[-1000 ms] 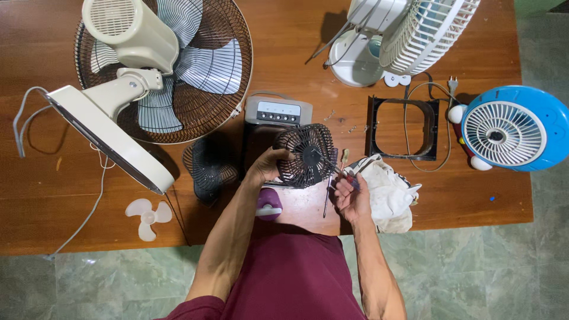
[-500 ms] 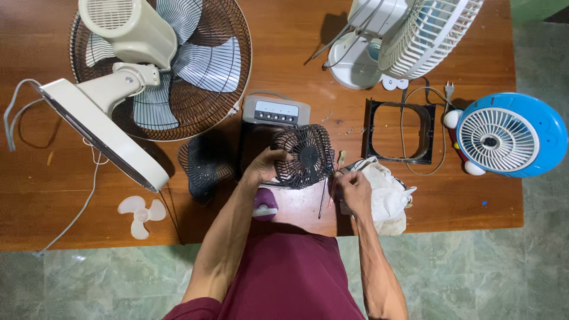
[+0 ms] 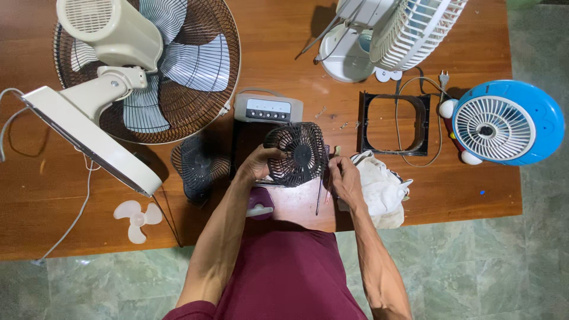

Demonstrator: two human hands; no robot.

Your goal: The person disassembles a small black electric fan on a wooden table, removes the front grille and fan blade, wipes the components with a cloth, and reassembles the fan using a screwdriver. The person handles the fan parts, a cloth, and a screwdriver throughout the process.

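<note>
The left hand (image 3: 256, 163) grips the small black fan (image 3: 295, 154); the right hand (image 3: 344, 181), just right, pinches a thin tool (image 3: 320, 189).

A black grille fan (image 3: 296, 154) sits on a brown wooden worktop (image 3: 59, 213). At the right edge is a blue-and-white fan (image 3: 507, 122); a white cloth (image 3: 382, 189) lies near the front edge.

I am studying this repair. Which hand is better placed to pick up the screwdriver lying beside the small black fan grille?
The right hand, probably. It rests right at the screwdriver, next to the white cloth. The left hand is busy gripping the opposite edge of the small black fan grille.
</note>
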